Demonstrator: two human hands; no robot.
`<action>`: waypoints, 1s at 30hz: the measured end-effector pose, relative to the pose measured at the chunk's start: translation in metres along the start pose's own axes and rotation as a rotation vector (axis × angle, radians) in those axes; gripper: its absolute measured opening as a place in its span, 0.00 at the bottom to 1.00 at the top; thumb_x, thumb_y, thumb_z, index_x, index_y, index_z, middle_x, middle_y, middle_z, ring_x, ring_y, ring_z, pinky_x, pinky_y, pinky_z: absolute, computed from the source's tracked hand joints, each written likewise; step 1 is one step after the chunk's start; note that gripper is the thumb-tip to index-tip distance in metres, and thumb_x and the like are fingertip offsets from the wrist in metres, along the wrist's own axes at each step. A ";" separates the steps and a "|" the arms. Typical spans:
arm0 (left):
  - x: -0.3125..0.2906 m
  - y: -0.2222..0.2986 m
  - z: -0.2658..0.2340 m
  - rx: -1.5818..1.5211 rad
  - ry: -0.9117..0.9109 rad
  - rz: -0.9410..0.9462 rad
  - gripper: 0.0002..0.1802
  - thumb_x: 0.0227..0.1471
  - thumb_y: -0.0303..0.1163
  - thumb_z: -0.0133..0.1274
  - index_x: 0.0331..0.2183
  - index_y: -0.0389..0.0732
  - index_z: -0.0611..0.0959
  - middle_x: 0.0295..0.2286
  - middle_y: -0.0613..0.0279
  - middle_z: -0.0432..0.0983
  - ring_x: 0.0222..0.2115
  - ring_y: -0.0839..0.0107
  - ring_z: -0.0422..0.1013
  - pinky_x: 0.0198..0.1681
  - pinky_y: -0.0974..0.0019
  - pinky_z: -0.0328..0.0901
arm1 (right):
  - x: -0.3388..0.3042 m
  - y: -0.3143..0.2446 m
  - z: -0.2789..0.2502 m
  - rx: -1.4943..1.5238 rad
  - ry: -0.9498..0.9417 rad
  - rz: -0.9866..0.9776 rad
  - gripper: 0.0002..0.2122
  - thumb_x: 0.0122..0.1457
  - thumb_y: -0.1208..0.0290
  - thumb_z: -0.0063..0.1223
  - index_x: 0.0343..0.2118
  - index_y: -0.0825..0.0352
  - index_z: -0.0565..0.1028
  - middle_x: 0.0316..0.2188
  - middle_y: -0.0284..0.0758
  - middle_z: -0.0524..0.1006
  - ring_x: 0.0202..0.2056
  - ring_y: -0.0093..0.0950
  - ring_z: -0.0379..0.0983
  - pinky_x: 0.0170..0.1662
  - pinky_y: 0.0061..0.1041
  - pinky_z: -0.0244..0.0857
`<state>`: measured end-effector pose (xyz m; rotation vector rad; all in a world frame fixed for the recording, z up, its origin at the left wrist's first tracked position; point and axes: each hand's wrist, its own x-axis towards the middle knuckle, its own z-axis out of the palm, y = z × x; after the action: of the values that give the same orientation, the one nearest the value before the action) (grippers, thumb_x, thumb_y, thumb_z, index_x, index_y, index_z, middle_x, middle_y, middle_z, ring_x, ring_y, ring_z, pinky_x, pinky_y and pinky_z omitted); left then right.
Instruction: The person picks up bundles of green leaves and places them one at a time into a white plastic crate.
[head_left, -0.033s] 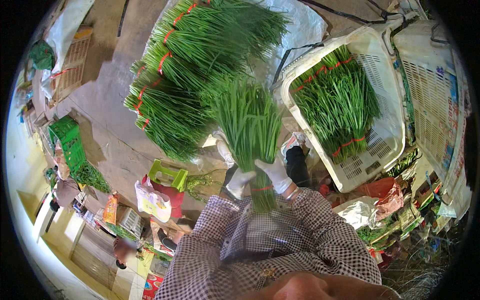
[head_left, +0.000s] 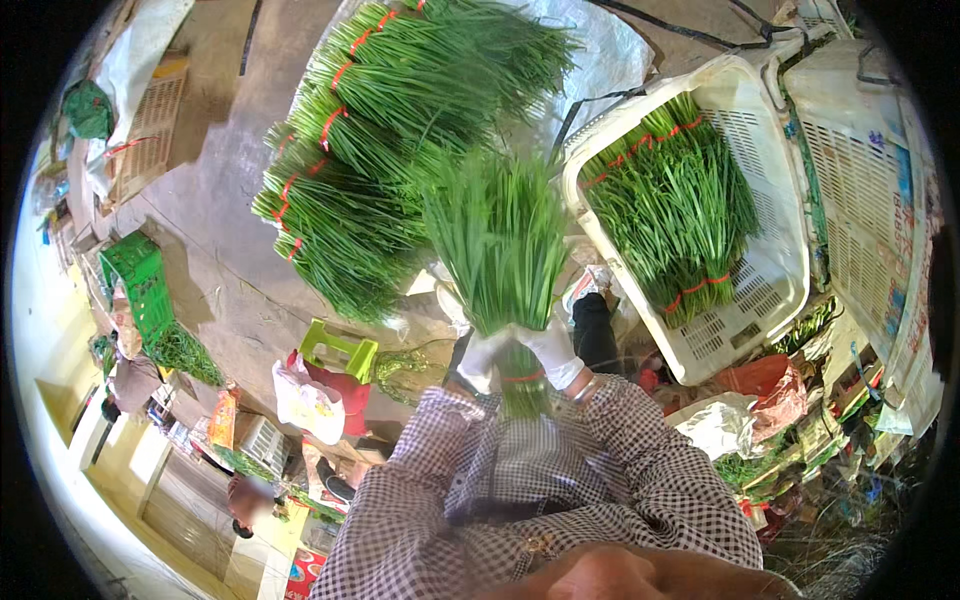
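Green chive bunch with red tie (head_left: 505,250), unchanged from before, gripped upright by closed white-gloved left hand (head_left: 483,357) and right hand (head_left: 553,350); white plastic crate (head_left: 775,290) rightward.

**Head camera: one view, steep downward look**

Position: worn on the person's head, above the checkered sleeves (head_left: 560,470) that enter from the lower edge.
Direction: faces down and forward over the concrete floor (head_left: 215,260); the picture's left is the person's left.
Nearness: close to the gloved left hand (head_left: 482,358) and right hand (head_left: 552,350), which grip a chive bundle (head_left: 500,250) near the frame's centre; the stacked chive bundles (head_left: 380,150) on the floor lie farther off, toward the upper edge.
Lens: wide fisheye (straight edges, such as the white crate (head_left: 770,290) rim at right, bend toward the dark circular border).
Shared field: none; only this single view is present.
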<state>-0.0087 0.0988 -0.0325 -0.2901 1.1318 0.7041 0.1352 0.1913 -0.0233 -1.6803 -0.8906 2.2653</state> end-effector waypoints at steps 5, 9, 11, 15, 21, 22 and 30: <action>-0.015 0.041 0.068 -0.728 -0.056 0.090 0.32 0.52 0.53 0.55 0.52 0.41 0.75 0.46 0.56 0.76 0.44 0.57 0.73 0.51 0.50 0.68 | -0.010 -0.028 -0.019 0.379 0.195 -0.116 0.18 0.54 0.78 0.60 0.49 0.69 0.73 0.42 0.30 0.78 0.40 0.24 0.75 0.47 0.25 0.69; -0.014 0.043 0.090 -0.586 0.018 0.266 0.29 0.54 0.50 0.54 0.51 0.41 0.75 0.45 0.57 0.77 0.45 0.58 0.73 0.51 0.53 0.68 | -0.013 -0.047 -0.040 0.517 0.141 -0.121 0.18 0.54 0.78 0.60 0.49 0.67 0.73 0.43 0.29 0.77 0.41 0.24 0.73 0.48 0.25 0.68; -0.016 0.049 0.103 -0.560 0.042 0.273 0.28 0.55 0.48 0.53 0.51 0.41 0.75 0.46 0.57 0.76 0.45 0.59 0.73 0.51 0.54 0.68 | -0.015 -0.058 -0.048 0.466 0.113 -0.146 0.19 0.53 0.77 0.61 0.50 0.66 0.73 0.45 0.28 0.76 0.43 0.25 0.73 0.49 0.28 0.67; -0.037 0.075 0.154 -0.534 0.048 0.297 0.27 0.56 0.41 0.55 0.54 0.40 0.70 0.46 0.56 0.75 0.45 0.60 0.73 0.48 0.55 0.70 | -0.022 -0.077 -0.068 0.525 0.094 -0.197 0.23 0.54 0.78 0.61 0.53 0.65 0.69 0.45 0.29 0.75 0.43 0.23 0.72 0.49 0.25 0.68; -0.036 0.086 0.198 -0.125 0.114 0.386 0.33 0.56 0.51 0.49 0.56 0.40 0.67 0.49 0.55 0.72 0.49 0.58 0.70 0.51 0.54 0.67 | -0.029 -0.087 -0.114 0.433 0.036 -0.131 0.22 0.55 0.77 0.59 0.54 0.66 0.68 0.47 0.31 0.74 0.44 0.24 0.71 0.49 0.25 0.67; -0.035 0.088 0.205 -0.115 0.143 0.364 0.33 0.57 0.52 0.47 0.56 0.41 0.67 0.50 0.54 0.71 0.49 0.57 0.69 0.52 0.53 0.66 | -0.029 -0.088 -0.121 0.363 0.023 -0.095 0.24 0.54 0.77 0.60 0.54 0.66 0.68 0.48 0.32 0.74 0.45 0.25 0.72 0.50 0.25 0.67; 0.030 0.053 0.285 -0.358 0.147 0.199 0.32 0.60 0.52 0.43 0.57 0.39 0.67 0.56 0.54 0.65 0.55 0.58 0.63 0.59 0.52 0.59 | -0.091 -0.129 -0.191 -0.338 0.214 -0.220 0.60 0.35 0.59 0.75 0.66 0.73 0.42 0.48 0.52 0.72 0.44 0.42 0.74 0.47 0.33 0.69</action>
<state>0.1713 0.3061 0.0661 -0.5438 1.1807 1.0791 0.3155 0.3188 0.0882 -1.8069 -1.3862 1.8309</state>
